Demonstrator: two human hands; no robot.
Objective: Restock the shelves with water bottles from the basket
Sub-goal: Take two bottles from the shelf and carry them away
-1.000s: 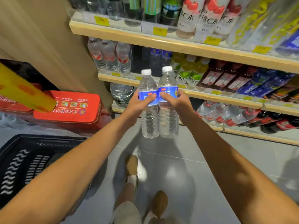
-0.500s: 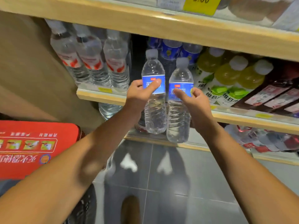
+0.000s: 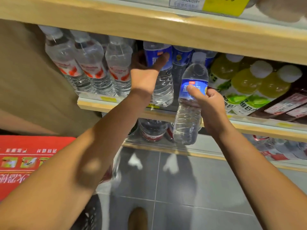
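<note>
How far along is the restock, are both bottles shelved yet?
Nothing clearly finished. Left hand grips the first bottle in the shelf gap beside the red-label bottles; whether it's set down is unclear. Right hand holds the second bottle tilted, in front of the shelf. Remaining: seat both; basket contents aren't visible.

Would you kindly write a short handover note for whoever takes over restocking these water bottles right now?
Left hand grips one blue-label bottle, upright at the front of the shelf, right of the red-label bottles; whether it stands on the board is unclear.
Right hand grips a second blue-label bottle, tilted, in front of the shelf, its base below the edge.
Done: neither bottle released yet.
Left: set both down in that row, then fetch more from the basket, whose contents are out of view.
</note>
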